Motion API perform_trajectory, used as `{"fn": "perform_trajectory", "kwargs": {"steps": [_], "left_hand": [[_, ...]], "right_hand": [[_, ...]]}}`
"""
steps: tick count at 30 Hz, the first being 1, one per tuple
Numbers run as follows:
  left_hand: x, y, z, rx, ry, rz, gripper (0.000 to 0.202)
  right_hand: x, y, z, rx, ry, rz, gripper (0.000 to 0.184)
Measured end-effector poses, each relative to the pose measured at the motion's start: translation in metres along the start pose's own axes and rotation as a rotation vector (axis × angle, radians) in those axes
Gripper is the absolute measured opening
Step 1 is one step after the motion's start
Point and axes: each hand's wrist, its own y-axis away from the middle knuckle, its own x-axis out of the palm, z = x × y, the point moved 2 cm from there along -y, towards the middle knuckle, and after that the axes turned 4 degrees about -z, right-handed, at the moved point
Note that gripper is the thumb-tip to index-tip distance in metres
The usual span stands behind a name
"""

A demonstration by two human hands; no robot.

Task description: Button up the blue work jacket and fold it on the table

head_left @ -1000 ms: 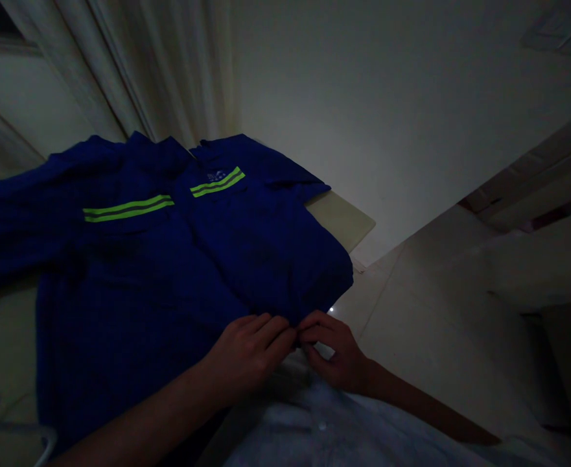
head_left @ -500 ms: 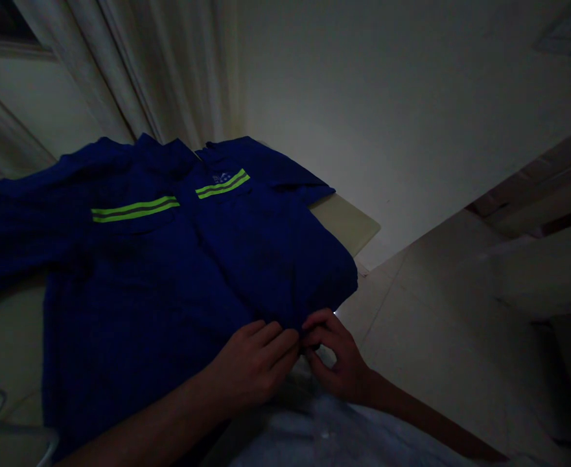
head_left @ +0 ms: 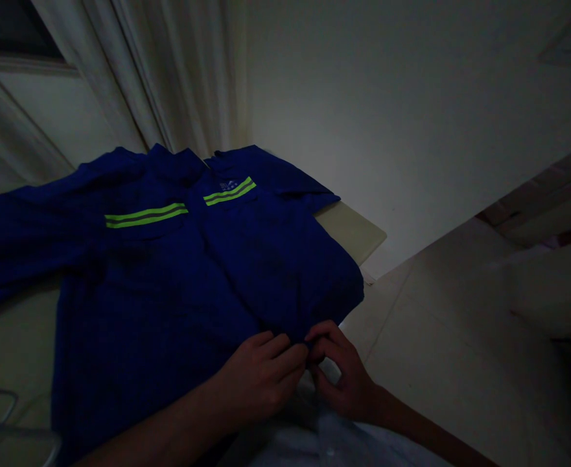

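Observation:
A dark blue work jacket [head_left: 168, 305] with yellow-green reflective strips across the chest lies spread front side up, its collar toward the curtain. At its lower right edge, my left hand [head_left: 270, 370] is closed, fingers pinching the hem. Right beside it, my right hand [head_left: 341, 370] grips the same edge between thumb and fingers, the fingertips of both hands nearly touching. The exact bit of cloth between the fingers is too dark to make out. One sleeve stretches out to the left; the other is folded near the table corner.
Under the jacket is a pale table [head_left: 350, 227], its corner showing at the right. White wire-like metal bars [head_left: 13, 428] stand at the lower left. Behind are a beige curtain [head_left: 168, 78] and a white wall [head_left: 363, 117]. Tiled floor [head_left: 426, 337] lies to the right.
The view has shifted slightly, so everything sits a little lower and further right. Both hands keep their hold at the jacket's edge, with barely any movement of the fingers.

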Motion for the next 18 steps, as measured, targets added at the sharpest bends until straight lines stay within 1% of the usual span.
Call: {"fn": "perform_trajectory", "kwargs": {"steps": [5,11,18], "left_hand": [[0.0002,0.0000,-0.0006,0.014,-0.019,0.037,0.008],[0.0006,-0.0001,-0.0005,-0.002,0.002,0.016,0.013],[0.0013,0.0004,-0.0003,-0.026,0.036,0.046,0.007]], "right_hand": [[0.0015,0.0010,-0.0021,0.003,-0.008,0.003,0.020],[0.0016,0.0022,-0.0024,0.011,-0.023,0.014,0.020],[0.0027,0.0014,-0.0035,0.019,-0.050,0.016,0.022]]}}
